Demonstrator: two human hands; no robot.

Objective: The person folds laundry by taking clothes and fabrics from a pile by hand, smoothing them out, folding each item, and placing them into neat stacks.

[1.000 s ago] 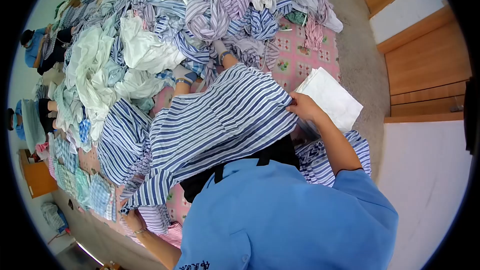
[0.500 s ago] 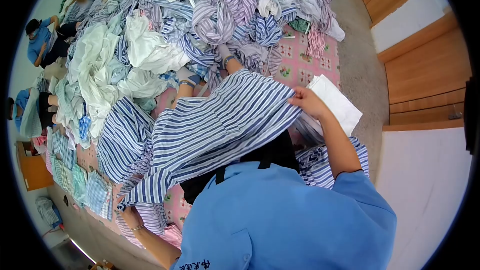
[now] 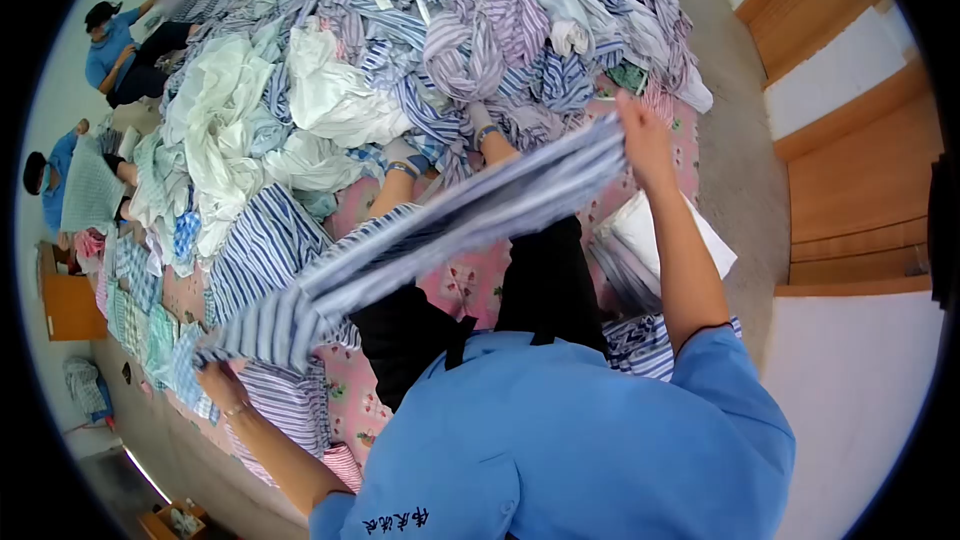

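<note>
A blue-and-white striped shirt [image 3: 440, 225] hangs stretched in the air between my two hands, slanting across my lap and blurred by motion. My left hand [image 3: 220, 386], at the lower left, is closed on its sleeve end. Raised at the upper right, my right hand [image 3: 648, 145] pinches the opposite end. Below the cloth, my legs [image 3: 545, 280] are spread on a pink patterned mat [image 3: 475, 280]. Another striped garment [image 3: 265, 245] lies left of my legs, and a folded striped stack [image 3: 285, 405] is beside my left forearm.
A large heap of striped and white clothes [image 3: 340, 90] rises beyond my feet. Folded white cloth [image 3: 665, 240] lies at my right, near striped cloth [image 3: 640, 348]. Two people in blue [image 3: 110, 55] sit at the left among folded piles [image 3: 135, 270]. Wooden doors [image 3: 860, 170] line the right wall.
My right hand has risen and moved away from me, and my left hand has shifted outward and slightly up. The shirt has gone from spread over my lap to a taut, lifted strip.
</note>
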